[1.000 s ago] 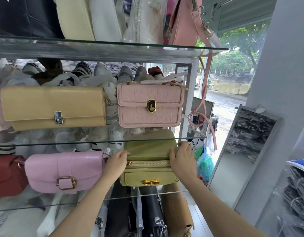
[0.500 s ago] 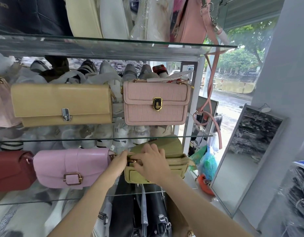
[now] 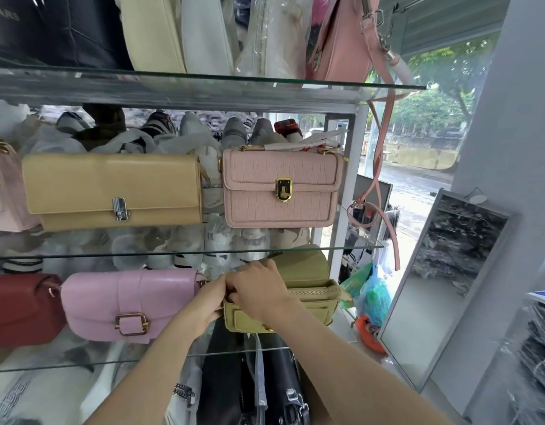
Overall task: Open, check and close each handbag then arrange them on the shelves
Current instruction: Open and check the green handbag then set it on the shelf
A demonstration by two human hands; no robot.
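An olive-green handbag [image 3: 314, 297] stands on the lower glass shelf [image 3: 341, 338] at its right end, its flap raised and its zipped top gaping. My left hand [image 3: 208, 297] grips the bag's left end. My right hand [image 3: 257, 291] lies over the bag's top left corner with its fingers curled down at the zip; what they pinch is hidden. A lilac buckle bag [image 3: 130, 303] and a dark red bag [image 3: 21, 309] sit to the left on the same shelf.
On the middle glass shelf [image 3: 351, 247] stand a tan clasp bag [image 3: 112, 191] and a pink croc-textured bag [image 3: 282, 187]. More bags crowd the top shelf; a pink strap [image 3: 384, 167] hangs down at the right. Black bags stand below. A mirror [image 3: 443, 289] leans against the wall.
My right hand moved from the green bag's right end across its top to the left corner beside my left hand. The bag's zipped top now gapes along the right.
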